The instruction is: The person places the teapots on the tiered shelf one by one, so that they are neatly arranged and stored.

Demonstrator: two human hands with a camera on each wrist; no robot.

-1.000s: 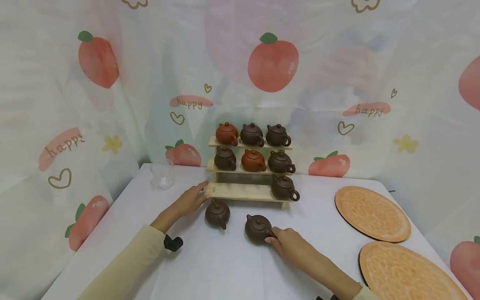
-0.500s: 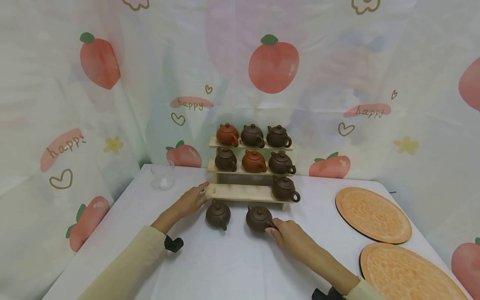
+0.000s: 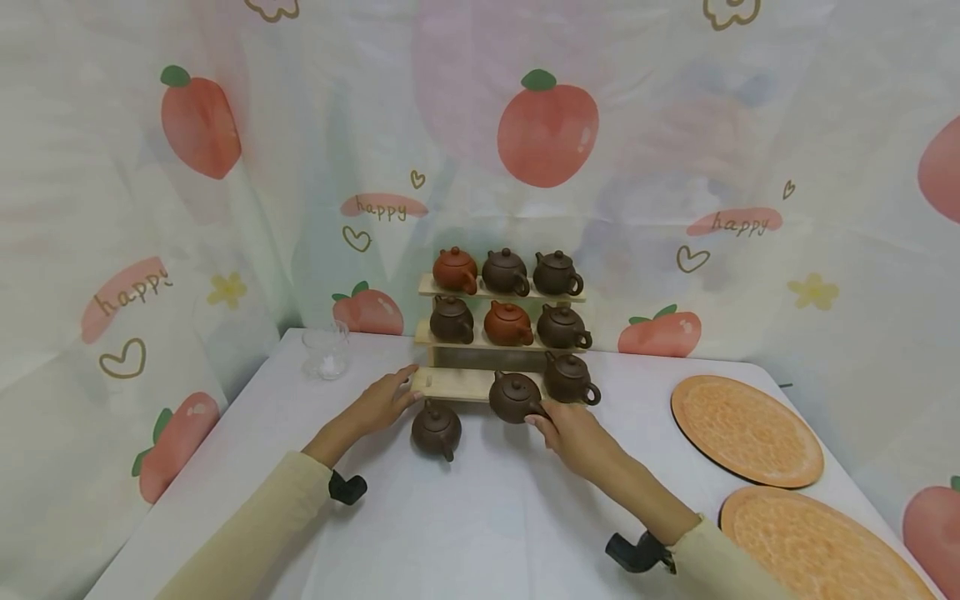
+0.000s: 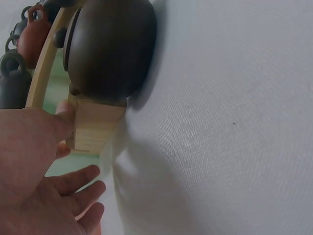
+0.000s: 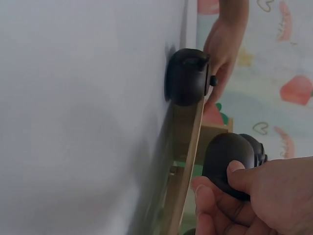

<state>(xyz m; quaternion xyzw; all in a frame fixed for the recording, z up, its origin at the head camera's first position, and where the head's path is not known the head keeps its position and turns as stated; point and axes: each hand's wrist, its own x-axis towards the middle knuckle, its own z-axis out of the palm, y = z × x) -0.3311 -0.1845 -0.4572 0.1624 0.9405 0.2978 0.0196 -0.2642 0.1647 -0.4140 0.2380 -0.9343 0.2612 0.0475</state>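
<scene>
My right hand [image 3: 581, 437] pinches the handle of a dark brown teapot [image 3: 514, 398], which is held at the front edge of the bottom tier of a wooden display shelf [image 3: 457, 384]. In the right wrist view, the thumb [image 5: 237, 169] lies against this teapot's dark surface. At the shelf's left end, my left hand [image 3: 378, 402] grips the bottom board between thumb and index finger, its other fingers spread free in the left wrist view. Just in front of that end, a second dark teapot [image 3: 436, 430] stands on the white cloth. Another dark teapot [image 3: 567, 377] sits at the bottom tier's right end.
Red-brown and dark teapots fill the upper tiers, including a reddish one [image 3: 507, 322] in the middle. A clear glass pitcher [image 3: 326, 352] stands at the back left. Two round tan mats [image 3: 746, 427] lie on the right. Printed cloth hangs behind the table.
My right hand has carried its teapot forward from the cloth, up to the front edge of the bottom tier. The left hand has stayed at the shelf's left end.
</scene>
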